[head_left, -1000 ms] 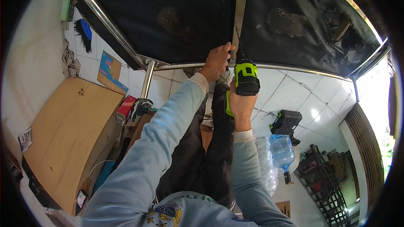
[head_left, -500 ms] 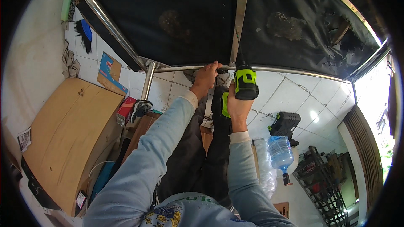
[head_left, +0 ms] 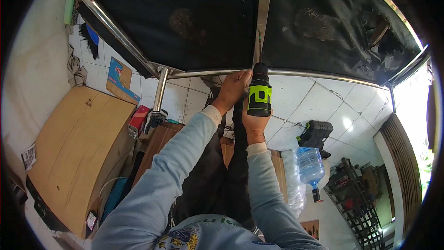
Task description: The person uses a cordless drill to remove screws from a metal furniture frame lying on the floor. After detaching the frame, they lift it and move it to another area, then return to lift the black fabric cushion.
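The cordless drill (head_left: 259, 93), black with a lime-green body, stands nose-up in the right hand (head_left: 254, 119), whose fingers are clamped round its grip, bit against the shiny metal crossbar (head_left: 263, 14). The left hand (head_left: 233, 89), just beside it, grips the round chrome rail (head_left: 323, 75); half a second ago it sat slightly lower. Dull black fabric (head_left: 185, 18) stretches beyond both hands.

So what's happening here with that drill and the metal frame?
A person in a light blue long-sleeved top is working on a shiny metal tube frame covered with black sheet material. The right hand grips a black and lime-green cordless drill, its tip pointed up at the frame's centre bar. The left hand rests against the frame's cross tube right beside the drill.
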`<act>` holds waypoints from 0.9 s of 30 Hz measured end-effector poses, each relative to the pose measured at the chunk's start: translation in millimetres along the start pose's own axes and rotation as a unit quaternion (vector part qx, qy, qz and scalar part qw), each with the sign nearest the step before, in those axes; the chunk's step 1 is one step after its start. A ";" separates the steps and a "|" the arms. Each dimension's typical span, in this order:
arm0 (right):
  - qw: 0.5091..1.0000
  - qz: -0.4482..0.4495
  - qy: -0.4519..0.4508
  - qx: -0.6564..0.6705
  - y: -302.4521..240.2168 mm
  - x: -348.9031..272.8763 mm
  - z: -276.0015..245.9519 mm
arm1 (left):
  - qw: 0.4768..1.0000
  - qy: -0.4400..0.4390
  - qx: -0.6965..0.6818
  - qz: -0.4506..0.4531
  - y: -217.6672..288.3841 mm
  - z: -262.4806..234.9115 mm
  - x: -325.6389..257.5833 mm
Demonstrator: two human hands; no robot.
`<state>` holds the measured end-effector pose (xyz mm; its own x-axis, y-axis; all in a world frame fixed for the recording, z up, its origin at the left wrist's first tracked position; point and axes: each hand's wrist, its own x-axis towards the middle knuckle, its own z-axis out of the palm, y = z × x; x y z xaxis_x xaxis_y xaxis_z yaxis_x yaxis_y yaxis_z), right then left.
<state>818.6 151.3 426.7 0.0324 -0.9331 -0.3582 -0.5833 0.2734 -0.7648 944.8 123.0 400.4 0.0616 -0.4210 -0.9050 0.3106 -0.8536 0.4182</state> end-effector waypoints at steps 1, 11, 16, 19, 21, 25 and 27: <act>1.000 0.011 0.010 0.011 -4.0 -1.1 4.3 | 1.000 -0.002 -0.015 0.007 -3.0 -0.3 2.2; 0.998 -0.039 0.025 -0.039 -16.3 -19.2 -11.2 | 1.000 0.015 0.012 -0.025 -17.9 -17.8 7.4; 0.997 0.079 0.000 0.000 0.9 -52.9 -26.4 | 0.996 -0.039 0.053 -0.065 -44.1 -10.5 -3.1; 0.992 0.123 -0.037 -0.013 39.2 -66.1 -28.7 | 0.988 -0.055 0.037 -0.140 -34.4 2.0 -12.6; 0.984 0.169 -0.054 -0.009 43.7 -64.6 -31.5 | 0.984 -0.072 0.058 -0.149 -40.4 9.3 -10.5; 0.987 0.136 -0.069 -0.055 77.1 -64.8 -30.0 | 0.986 -0.086 0.027 -0.139 -55.5 22.0 -5.9; 0.988 0.131 -0.069 -0.049 82.5 -64.0 -27.9 | 0.989 -0.071 0.010 -0.130 -63.6 24.3 -2.7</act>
<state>745.8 227.0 401.4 -0.0225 -0.7907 -0.6117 -0.6617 0.4705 -0.5838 901.8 171.0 378.2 -0.1529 -0.2242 -0.9625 0.2786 -0.9442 0.1757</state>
